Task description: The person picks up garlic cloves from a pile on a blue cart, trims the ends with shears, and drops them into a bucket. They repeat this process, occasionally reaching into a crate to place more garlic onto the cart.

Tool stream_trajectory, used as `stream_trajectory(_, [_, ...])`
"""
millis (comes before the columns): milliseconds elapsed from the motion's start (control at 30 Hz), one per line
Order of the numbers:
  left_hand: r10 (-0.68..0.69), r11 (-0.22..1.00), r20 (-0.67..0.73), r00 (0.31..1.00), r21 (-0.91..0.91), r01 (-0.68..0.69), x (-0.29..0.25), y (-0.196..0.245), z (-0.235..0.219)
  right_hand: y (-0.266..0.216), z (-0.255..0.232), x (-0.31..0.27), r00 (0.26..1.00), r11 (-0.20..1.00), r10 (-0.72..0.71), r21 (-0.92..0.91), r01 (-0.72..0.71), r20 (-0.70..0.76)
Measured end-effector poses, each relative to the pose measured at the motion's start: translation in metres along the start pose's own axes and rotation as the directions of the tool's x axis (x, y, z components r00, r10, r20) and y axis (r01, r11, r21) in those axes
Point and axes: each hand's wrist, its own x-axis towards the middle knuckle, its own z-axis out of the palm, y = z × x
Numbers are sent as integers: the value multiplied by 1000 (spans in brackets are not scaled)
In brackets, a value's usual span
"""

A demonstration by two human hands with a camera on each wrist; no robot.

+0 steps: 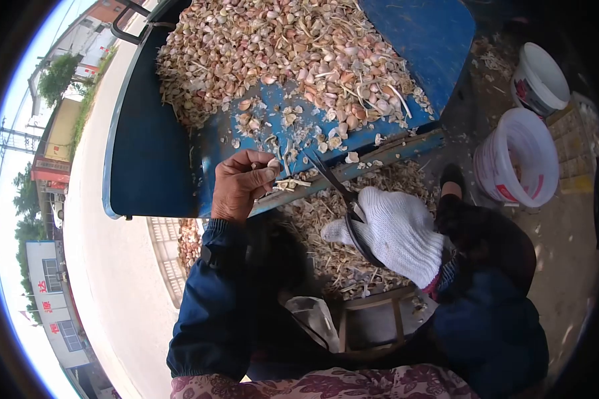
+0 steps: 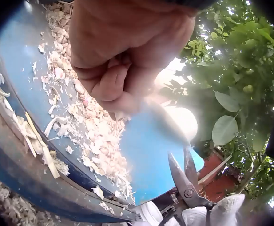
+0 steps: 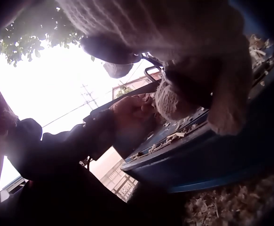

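My bare left hand (image 1: 241, 183) is just over the front lip of a blue metal bin, pinching a pale piece of garlic (image 1: 273, 163) between thumb and forefinger. In the left wrist view its curled fingers hide most of that piece. A white knitted glove covers my right hand (image 1: 402, 229), which grips dark-handled scissors (image 1: 339, 183). Their blades point toward the left hand and stand slightly apart in the left wrist view. Loose garlic cloves (image 1: 293, 53) are heaped in the blue bin (image 1: 140, 153), with bits of dry stem (image 1: 293, 183) along its lip.
Dry stems and husks (image 1: 339, 259) cover the ground below the bin. Two white buckets (image 1: 486, 159) stand at the right. At the left, a pale slatted crate (image 1: 166, 249) contains more garlic, and a road (image 1: 100, 199) runs past. A wooden frame (image 1: 373, 292) lies between the legs.
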Motion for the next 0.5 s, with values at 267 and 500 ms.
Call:
stream_trajectory(267, [37,992,168,985,-126,-16,-17,2,23,-7,-1,0,986,983,-153,-115,144,-71])
stream_trajectory(500, [77,983,190,979,-179,-42,-20,6,36,-5,-1,-4,986,988,-146,-56,141,-84])
